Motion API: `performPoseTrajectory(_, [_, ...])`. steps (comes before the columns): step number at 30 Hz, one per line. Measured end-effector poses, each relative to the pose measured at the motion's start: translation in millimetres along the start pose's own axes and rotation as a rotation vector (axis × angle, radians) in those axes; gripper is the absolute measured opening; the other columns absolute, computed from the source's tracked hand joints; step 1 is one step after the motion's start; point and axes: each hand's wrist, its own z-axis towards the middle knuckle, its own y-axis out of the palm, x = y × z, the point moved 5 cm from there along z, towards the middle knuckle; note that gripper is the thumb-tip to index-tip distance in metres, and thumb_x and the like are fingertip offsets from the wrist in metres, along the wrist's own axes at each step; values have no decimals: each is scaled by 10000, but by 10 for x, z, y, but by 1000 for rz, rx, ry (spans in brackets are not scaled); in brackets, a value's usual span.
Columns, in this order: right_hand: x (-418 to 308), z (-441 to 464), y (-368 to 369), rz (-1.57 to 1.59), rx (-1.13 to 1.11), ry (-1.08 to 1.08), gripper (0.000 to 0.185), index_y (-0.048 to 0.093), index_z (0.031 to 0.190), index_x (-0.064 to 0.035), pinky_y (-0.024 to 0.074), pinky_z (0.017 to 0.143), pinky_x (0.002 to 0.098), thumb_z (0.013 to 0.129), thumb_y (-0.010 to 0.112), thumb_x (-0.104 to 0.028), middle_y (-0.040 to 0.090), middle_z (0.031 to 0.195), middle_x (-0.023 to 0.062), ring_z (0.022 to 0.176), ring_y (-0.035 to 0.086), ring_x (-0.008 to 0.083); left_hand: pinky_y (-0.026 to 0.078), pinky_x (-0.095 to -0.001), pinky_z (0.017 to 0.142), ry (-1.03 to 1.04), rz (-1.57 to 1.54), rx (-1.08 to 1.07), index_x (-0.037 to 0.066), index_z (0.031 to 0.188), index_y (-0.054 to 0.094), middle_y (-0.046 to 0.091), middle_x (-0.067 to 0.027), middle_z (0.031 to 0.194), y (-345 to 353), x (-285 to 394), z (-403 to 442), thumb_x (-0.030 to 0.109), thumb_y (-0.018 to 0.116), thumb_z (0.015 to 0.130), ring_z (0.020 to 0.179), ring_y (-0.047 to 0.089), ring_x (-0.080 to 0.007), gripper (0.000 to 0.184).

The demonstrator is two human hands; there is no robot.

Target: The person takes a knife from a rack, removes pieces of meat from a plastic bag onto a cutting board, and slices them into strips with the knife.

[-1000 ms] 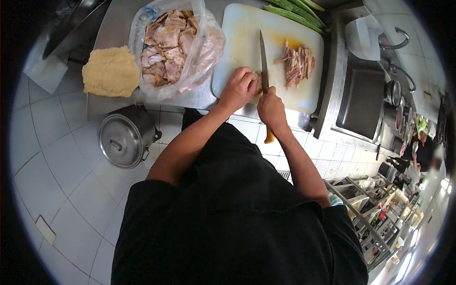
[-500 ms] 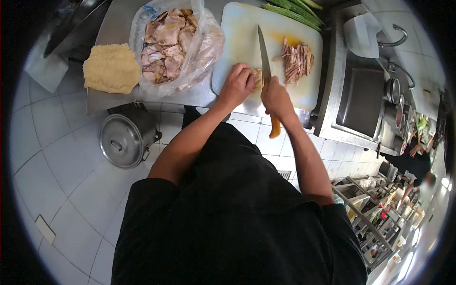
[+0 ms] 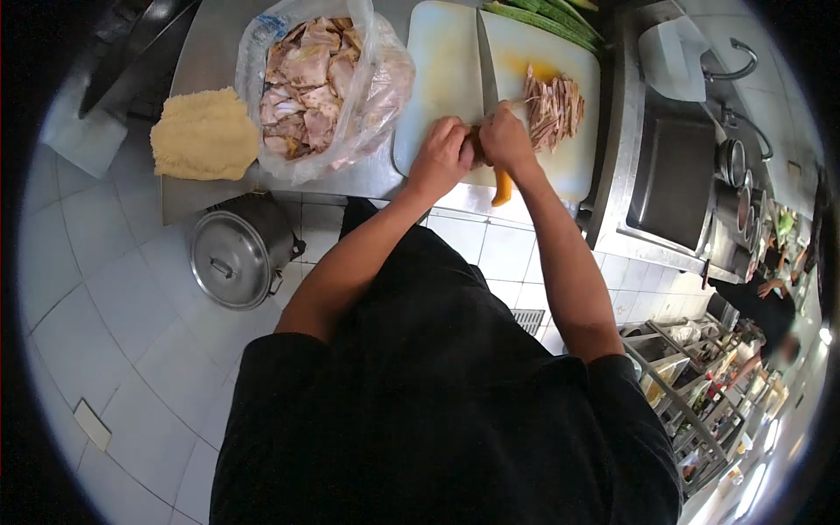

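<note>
On the near part of the white cutting board (image 3: 429, 70), a small brownish piece of meat (image 3: 475, 144) lies between both hands, against the curled fingers of the left hand (image 3: 440, 157). The right hand (image 3: 507, 138) has its fingers closed around a long steel knife (image 3: 486, 70), tip pointing away from the body. Left of the board, a clear plastic bag (image 3: 385, 114) holds pale meat pieces (image 3: 306, 79).

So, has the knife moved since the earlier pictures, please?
Yes. The knife has moved forward: its tip is now about at the far edge of the cutting board, while earlier it was clearly short of that edge.
</note>
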Motion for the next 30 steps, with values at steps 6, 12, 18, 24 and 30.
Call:
performPoseTrajectory(6, [-278, -542, -357, 209, -294, 339, 234, 449, 1013, 72, 554, 741, 575, 949, 471, -152, 643, 821, 392, 782, 667, 535, 491, -441, 877, -28, -69, 24, -14, 989, 599, 577, -166, 1050, -29, -24, -10, 12, 660, 859, 988, 585, -377, 146])
performPoseTrajectory(12, [-257, -1078, -77, 66, -214, 290, 214, 421, 1013, 68, 548, 621, 554, 967, 467, -136, 635, 771, 380, 669, 656, 511, 495, -455, 826, 26, -52, 54, 0, 916, 559, 556, -151, 1015, 13, -22, -19, -5, 640, 836, 949, 576, -368, 115])
performPoseTrajectory(18, [-222, -809, 87, 2, -134, 175, 257, 442, 1041, 84, 539, 752, 587, 938, 507, -143, 637, 814, 391, 806, 661, 534, 497, -441, 850, 20, -67, 47, -2, 941, 584, 590, -147, 1018, 22, -42, -15, -40, 671, 808, 964, 596, -362, 164])
performPoseTrajectory(24, [-231, -185, -140, 228, -225, 278, 247, 457, 1016, 85, 589, 664, 507, 930, 506, -141, 649, 807, 372, 702, 691, 476, 480, -461, 850, -18, -86, 18, -5, 933, 540, 556, -165, 986, -13, -22, -4, -28, 638, 826, 964, 562, -387, 146])
performPoseTrajectory(30, [-393, -779, -327, 178, -269, 292, 234, 426, 980, 76, 567, 494, 484, 994, 426, -158, 636, 701, 329, 547, 675, 423, 474, -465, 836, -31, -125, 97, -4, 921, 541, 552, -168, 987, -27, -56, -2, -17, 633, 841, 956, 559, -387, 122])
